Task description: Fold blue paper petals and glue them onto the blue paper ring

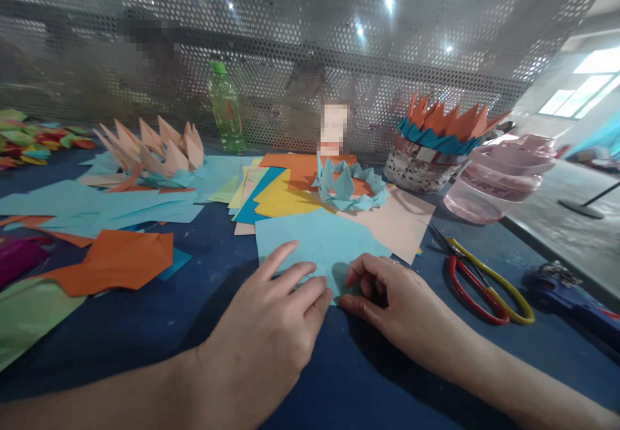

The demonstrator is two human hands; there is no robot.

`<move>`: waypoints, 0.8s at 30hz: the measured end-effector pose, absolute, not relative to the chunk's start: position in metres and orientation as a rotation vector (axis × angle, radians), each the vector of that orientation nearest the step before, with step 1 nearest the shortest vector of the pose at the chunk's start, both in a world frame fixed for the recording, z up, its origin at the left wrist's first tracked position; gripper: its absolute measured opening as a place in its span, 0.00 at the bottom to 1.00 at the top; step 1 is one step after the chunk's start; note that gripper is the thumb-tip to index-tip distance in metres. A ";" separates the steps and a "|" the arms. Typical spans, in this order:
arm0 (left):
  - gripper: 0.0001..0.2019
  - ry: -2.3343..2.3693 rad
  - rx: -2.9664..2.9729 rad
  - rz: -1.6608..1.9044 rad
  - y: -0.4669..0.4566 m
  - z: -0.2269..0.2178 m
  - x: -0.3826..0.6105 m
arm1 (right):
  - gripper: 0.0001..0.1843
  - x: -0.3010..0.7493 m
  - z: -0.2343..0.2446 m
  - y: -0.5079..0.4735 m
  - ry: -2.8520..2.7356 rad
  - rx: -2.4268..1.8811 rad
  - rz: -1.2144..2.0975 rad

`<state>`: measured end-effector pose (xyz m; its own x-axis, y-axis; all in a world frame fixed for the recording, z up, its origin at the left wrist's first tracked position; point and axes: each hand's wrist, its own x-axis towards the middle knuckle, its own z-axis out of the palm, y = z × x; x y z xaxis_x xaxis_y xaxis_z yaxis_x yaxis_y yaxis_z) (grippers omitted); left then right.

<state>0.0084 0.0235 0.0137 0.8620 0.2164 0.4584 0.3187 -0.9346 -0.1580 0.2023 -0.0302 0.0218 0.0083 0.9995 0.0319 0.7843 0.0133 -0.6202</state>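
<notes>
A light blue paper sheet (pixel 320 239) lies on the dark blue table (pixel 194 314) in front of me. My left hand (pixel 271 327) rests flat on its near left corner, fingers stretched out and pressing down. My right hand (pixel 387 297) sits at the sheet's near right edge with its fingers curled, pinching a folded corner of the paper. Just behind the sheet lies a light blue folded paper crown (pixel 349 188).
Stacked coloured sheets (pixel 276 191) and a peach sheet (pixel 397 220) lie behind. Red-and-yellow scissors (pixel 484 288) sit at right, with a pink container (pixel 494 181) and a basket with an orange-blue crown (pixel 431 146). Orange paper (pixel 116 262), a peach crown (pixel 155 149) and a green bottle (pixel 225 110) are left.
</notes>
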 end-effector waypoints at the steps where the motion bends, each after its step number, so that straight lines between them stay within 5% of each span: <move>1: 0.15 -0.402 -2.794 -0.653 0.023 0.014 0.008 | 0.07 0.202 0.022 -0.030 -1.827 -1.822 0.604; 24: 0.17 -0.270 -2.698 -0.638 0.011 0.015 0.005 | 0.10 0.208 0.018 -0.032 -1.905 -1.611 0.642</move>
